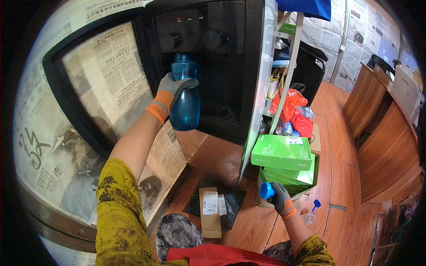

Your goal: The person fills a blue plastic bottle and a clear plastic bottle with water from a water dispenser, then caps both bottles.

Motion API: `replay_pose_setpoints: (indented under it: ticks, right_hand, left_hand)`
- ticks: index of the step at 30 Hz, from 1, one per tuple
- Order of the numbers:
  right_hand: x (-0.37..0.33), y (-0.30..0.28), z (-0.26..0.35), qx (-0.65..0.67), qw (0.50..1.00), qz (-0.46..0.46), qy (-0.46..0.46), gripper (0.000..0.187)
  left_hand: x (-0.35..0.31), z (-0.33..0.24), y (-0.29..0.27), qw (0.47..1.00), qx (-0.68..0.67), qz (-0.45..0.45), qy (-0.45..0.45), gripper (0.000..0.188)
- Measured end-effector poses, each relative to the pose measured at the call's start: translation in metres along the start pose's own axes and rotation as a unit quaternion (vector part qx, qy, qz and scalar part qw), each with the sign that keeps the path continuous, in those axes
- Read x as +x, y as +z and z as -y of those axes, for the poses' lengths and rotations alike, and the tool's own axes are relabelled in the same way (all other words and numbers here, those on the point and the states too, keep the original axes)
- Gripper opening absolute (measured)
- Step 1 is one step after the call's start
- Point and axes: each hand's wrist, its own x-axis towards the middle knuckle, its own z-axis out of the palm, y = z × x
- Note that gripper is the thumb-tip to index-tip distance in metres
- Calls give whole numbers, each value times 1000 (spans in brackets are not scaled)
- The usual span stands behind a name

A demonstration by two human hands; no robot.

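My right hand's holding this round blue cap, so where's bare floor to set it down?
Bare reddish-brown floor shows between the green cardboard boxes and the brown wooden desk, right of the clear blue-lidded bottle; a smaller patch lies between those boxes and the black plastic sheet under the brown cardboard package. Behind the boxes it's crowded with red plastic bags.

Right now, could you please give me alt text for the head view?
A person's gloved left hand holds a blue bottle upright at a black dispenser. The gloved right hand holds a blue cap near green boxes.
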Motion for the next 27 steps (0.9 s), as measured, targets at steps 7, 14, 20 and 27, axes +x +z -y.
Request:
replay_pose_setpoints:
  ticks: [7, 14, 20, 27]
  right_hand:
    - [-3, 2, 1, -28, 1000, -4, -1, 32]
    - [2, -1, -2, -13, 1000, -6, 7, 31]
    - [1, -2, -3, 6, 1000, -12, 6, 28]
    - [0, -1, -2, -9, 1000, -11, 4, 30]
  left_hand:
    - [-10, -6, 3, 1000, 9, -19, 6, 77]
    - [-1, -2, 2, 1000, 7, -12, -1, 77]
    - [-1, 2, 2, 1000, 15, -18, 1, 75]
    - [-6, -3, 2, 1000, 17, -16, 14, 73]
